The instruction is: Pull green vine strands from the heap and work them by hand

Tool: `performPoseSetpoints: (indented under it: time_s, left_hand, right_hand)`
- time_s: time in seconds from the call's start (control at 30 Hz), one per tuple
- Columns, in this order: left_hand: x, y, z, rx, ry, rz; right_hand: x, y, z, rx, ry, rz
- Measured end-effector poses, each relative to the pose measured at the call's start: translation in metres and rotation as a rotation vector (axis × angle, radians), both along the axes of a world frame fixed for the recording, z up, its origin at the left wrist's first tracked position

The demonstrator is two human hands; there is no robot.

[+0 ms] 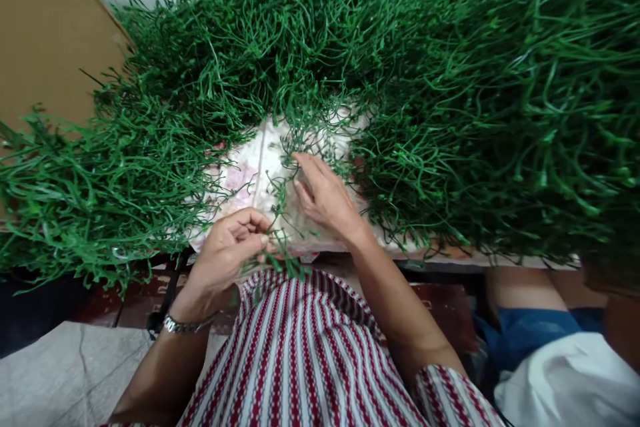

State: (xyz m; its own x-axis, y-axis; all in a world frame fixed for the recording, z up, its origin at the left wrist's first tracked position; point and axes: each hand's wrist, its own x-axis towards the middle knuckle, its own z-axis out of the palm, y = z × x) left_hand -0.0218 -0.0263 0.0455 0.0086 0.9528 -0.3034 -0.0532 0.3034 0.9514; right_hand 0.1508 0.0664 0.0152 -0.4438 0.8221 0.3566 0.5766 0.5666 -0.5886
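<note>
White worktop (pixel 260 167) heaped with tangled green plastic strands (pixel 450 100).
Left hand (pixel 227 253) pinches a strand; right hand (pixel 325 197), fingers loose, touches strands just beyond that grip.

No text, label or number can be read anywhere in view. No brand or sign is shown.

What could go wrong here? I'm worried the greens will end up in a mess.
The left hand pinches a few stems at the table edge; loose ones could drop onto the lap. The right hand reaches into the tangled pile, so pulling may drag extra stems or snap them. The pile overhangs the edge and might slide off.
</note>
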Motion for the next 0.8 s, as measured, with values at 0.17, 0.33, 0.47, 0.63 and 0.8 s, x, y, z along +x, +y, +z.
performPoseSetpoints:
  time_s: [0.17, 0.33, 0.47, 0.63, 0.8]
  left_hand:
    - [-0.026, -0.010, 0.007, 0.074, -0.036, 0.124]
    - [-0.025, -0.008, -0.005, 0.107, 0.000, 0.198]
    - [-0.010, -0.004, -0.016, 0.113, 0.079, 0.091]
    - [0.003, -0.007, -0.021, 0.118, 0.124, -0.015]
    - [0.011, -0.012, -0.024, 0.140, 0.085, -0.012]
  right_hand:
    - [0.000, 0.026, -0.014, 0.060, -0.206, -0.190]
    - [0.004, 0.020, -0.009, 0.129, -0.225, -0.184]
    - [0.013, -0.010, 0.016, 0.199, -0.045, -0.118]
    - [0.020, -0.045, 0.030, -0.130, 0.149, 0.072]
    - [0.013, -0.062, 0.009, -0.352, 0.184, 0.165]
